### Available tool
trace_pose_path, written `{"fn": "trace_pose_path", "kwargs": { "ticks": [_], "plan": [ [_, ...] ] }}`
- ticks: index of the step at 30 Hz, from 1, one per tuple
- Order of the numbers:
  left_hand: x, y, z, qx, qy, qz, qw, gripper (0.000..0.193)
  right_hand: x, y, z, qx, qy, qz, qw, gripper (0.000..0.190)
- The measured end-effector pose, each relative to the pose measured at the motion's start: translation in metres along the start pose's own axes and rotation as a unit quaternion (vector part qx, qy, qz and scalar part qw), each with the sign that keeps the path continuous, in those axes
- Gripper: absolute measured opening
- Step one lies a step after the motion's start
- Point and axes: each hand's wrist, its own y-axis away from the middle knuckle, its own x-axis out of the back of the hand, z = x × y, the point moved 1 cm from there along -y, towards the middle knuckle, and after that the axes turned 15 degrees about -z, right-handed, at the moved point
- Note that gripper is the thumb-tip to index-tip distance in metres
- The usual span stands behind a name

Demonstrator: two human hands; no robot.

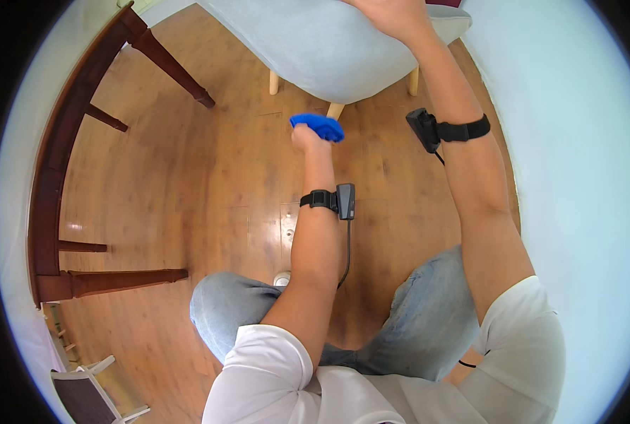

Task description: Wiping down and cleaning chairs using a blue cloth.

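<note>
My left hand (304, 139) is closed around a bright blue cloth (323, 126), which spreads out past the fingers. The cloth is just before a light wooden leg (335, 110) of a pale grey-blue upholstered chair (325, 47); whether they touch I cannot tell. At the top edge of the view, my right hand (394, 18) lies over the chair's upholstery. Its fingertips are cut off by the frame, so its grip and exact contact are hidden. Black straps carry small devices on my left forearm (323, 199) and my right forearm (460, 131).
Wooden flooring (230, 159) stretches beneath me. On the left is a dark wooden table (47, 212) with turned legs. A pale wall (574, 185) runs close along my right side. Another chair (84, 395) with a dark panel sits at lower left. My bent knees frame the floor below.
</note>
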Motion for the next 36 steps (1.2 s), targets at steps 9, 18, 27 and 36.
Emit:
{"fn": "trace_pose_path", "kwargs": {
  "ticks": [9,18,27,36],
  "plan": [
    [0.067,-0.013,-0.063,0.075,-0.158,0.163,0.971,0.016,0.085,0.029,0.001,0.042,0.047,-0.177,0.982,0.027],
    [0.122,-0.017,-0.104,0.188,0.031,-0.003,0.982,0.029,0.125,0.053,0.1,0.107,-0.749,-0.303,0.58,0.025],
    [0.082,0.002,-0.105,0.377,-0.151,-0.199,0.892,0.035,-0.07,0.226,0.218,-0.404,-0.261,-0.777,0.406,0.037],
    [0.113,-0.007,-0.127,0.389,-0.167,-0.191,0.886,0.043,-0.19,0.278,0.164,-0.444,-0.322,-0.647,0.53,0.064]
  ]
}}
